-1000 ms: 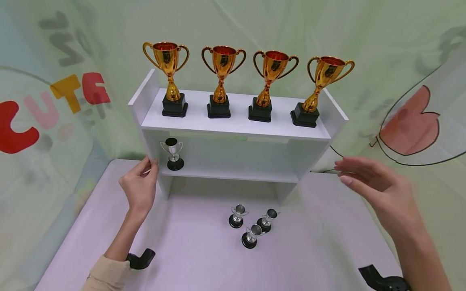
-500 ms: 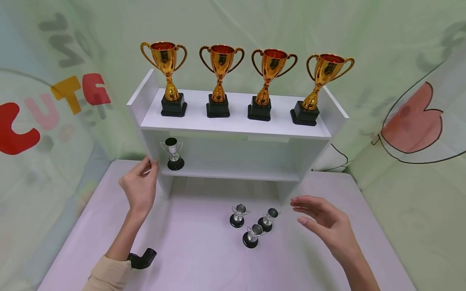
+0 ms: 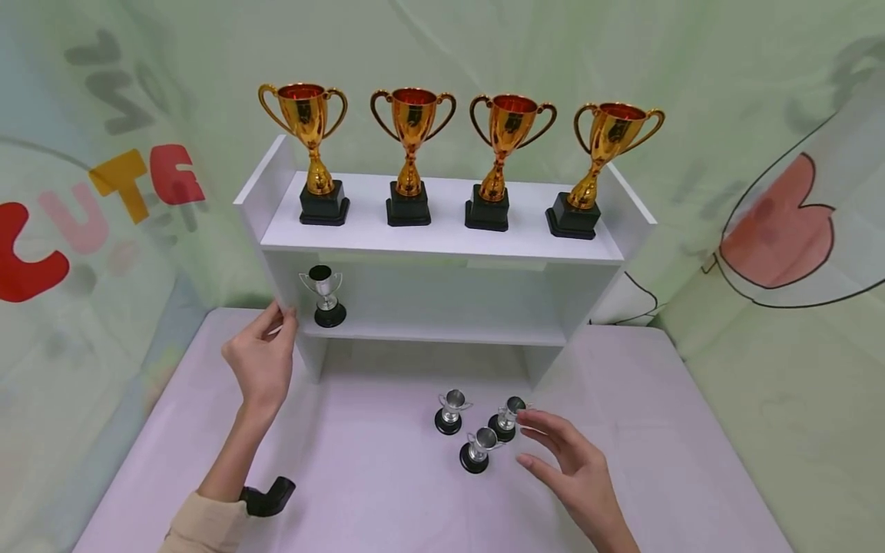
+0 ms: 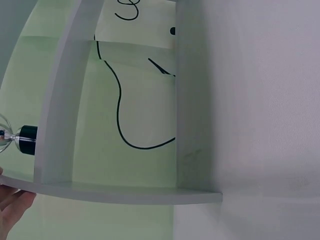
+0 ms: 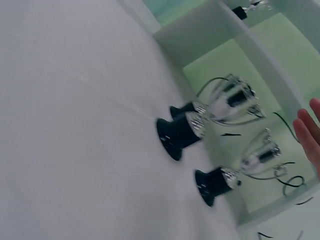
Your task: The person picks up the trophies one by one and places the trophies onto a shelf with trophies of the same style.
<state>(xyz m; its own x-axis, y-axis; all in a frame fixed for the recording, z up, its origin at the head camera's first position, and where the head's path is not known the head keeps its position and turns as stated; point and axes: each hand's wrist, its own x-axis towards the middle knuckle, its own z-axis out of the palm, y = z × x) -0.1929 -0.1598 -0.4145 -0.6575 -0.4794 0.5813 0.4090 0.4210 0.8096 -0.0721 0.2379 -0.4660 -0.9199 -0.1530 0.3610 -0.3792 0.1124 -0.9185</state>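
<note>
A pale green cloth backdrop (image 3: 449, 46) rises at the far side, printed with coloured letters at left and a pink shape at right. In front spreads a pale table (image 3: 387, 484), bearing a white shelf unit (image 3: 442, 243) at its far part. Four gold trophies (image 3: 412, 123) on black bases stand in a row along its top board. The left hand (image 3: 261, 365) pinches the near edge of the unit's left side panel between thumb and fingers. The right hand (image 3: 577, 476) is at the near right, its fingers loosely bent and grasping nothing, just beside the small silver trophies; the right wrist view shows a gap between them. Three of these stand close together on the table: one far left (image 3: 451, 411), one far right (image 3: 507, 418), one nearest (image 3: 478, 449). A fourth silver trophy (image 3: 327, 296) stands on the middle board's left end.
</note>
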